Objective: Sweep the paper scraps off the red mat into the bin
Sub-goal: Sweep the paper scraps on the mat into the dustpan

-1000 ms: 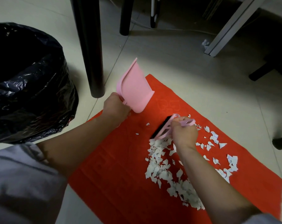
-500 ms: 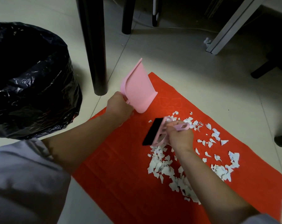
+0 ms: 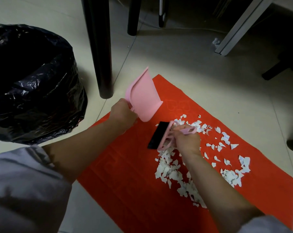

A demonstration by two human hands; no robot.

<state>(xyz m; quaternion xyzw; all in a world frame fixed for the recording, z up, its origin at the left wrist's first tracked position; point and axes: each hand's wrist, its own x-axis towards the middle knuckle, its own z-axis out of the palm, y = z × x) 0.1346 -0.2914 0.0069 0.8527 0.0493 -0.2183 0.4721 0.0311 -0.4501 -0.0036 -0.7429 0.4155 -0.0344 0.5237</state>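
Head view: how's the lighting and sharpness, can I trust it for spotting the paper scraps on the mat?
Head view: light falls unevenly, bright on the floor beyond the red mat, dark in the top right corner and inside the black bin bag; the white paper scraps stand out sharply against the red; the brush and pink dustpan look slightly soft; the wide angle bends the chair leg.

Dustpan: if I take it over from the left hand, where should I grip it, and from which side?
Grip the dustpan by its short handle at the lower left corner, where the left hand holds it now. Come from the bin side; the pan is lifted with its wide lip pointing up and away.
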